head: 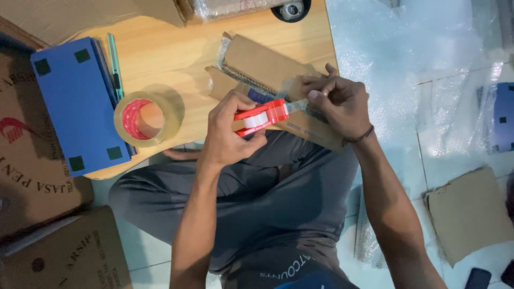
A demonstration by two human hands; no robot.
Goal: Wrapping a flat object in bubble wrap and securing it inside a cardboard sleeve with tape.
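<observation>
My left hand (229,132) grips a small red tape dispenser (262,116) with a white roll inside, held above my lap at the low table's edge. My right hand (336,101) pinches the clear tape end pulled from the dispenser's mouth, pressing it against a cardboard-wrapped parcel (270,72). The parcel lies tilted across the wooden table (176,48) corner, with bubble wrap showing at its open ends. A dark band circles my right wrist.
A big roll of clear tape with a red core (143,119) and a blue flat box (79,109) lie left on the table. Cardboard boxes (32,176) stand at left. Bubble wrap (417,59) covers the floor at right, beside a loose cardboard sheet (468,214).
</observation>
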